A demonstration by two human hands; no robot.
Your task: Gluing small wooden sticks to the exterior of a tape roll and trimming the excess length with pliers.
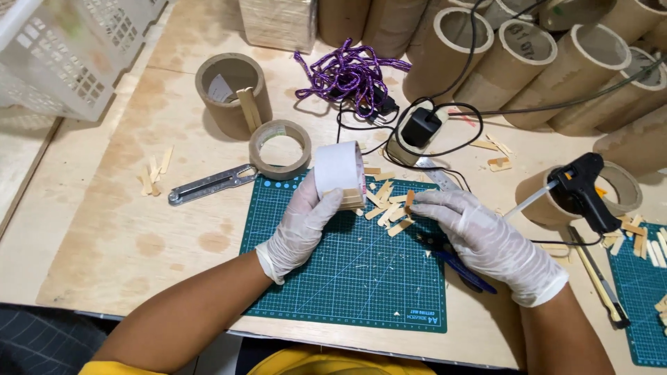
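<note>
Both my hands wear white gloves over a green cutting mat (333,278). My left hand (300,226) grips a white cylinder (339,167) lying on its side, with short wooden sticks stuck along its lower edge. My right hand (486,239) pinches a small wooden stick piece (410,199) at its fingertips, just right of the cylinder. A scatter of cut wooden sticks (385,208) lies on the mat between the two hands. Blue-handled pliers (462,271) lie partly under my right hand.
A black glue gun (587,191) rests on a cardboard ring at right. A tape roll (280,149), a utility knife (208,186), a cardboard tube (231,90), purple cord (347,76), a black plug adapter (420,127) and several large tubes (528,55) surround the mat. A white basket (62,48) sits top left.
</note>
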